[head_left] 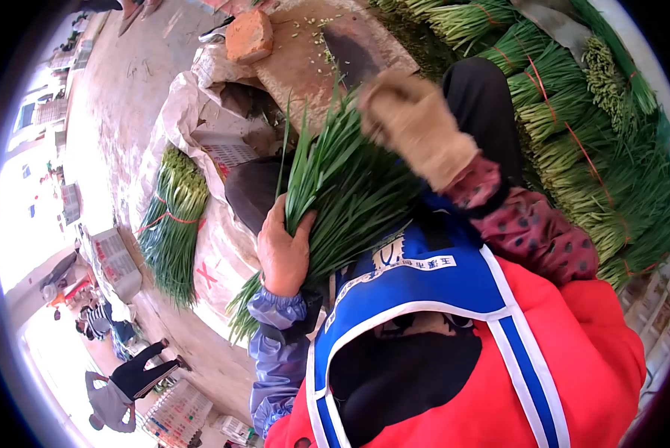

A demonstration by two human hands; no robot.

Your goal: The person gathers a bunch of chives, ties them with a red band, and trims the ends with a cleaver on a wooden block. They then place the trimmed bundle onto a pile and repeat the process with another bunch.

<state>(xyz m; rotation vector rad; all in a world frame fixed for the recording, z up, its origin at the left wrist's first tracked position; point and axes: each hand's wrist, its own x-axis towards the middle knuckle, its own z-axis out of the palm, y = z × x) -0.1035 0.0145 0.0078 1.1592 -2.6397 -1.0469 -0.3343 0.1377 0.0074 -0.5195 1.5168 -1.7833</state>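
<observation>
A thick bunch of long green stalks [357, 179] lies across my lap. My left hand [285, 250], bare with a purple sleeve, grips the bunch at its left side, thumb and fingers around some leaves. Above the right part of the bunch is my right hand [402, 112], in a tan glove and blurred by motion; its fingers are smeared, so what they hold, if anything, cannot be made out. Beyond the bunch, a board [298, 75] bears a dark flat piece [354, 54] and small green bits.
An orange brick [249, 36] sits at the board's far left corner. One tied bundle [172, 224] lies on white sacking [215, 272] at left. Many tied bundles [574, 142] are stacked at right. A person [129, 384] stands at lower left, near crates [177, 413].
</observation>
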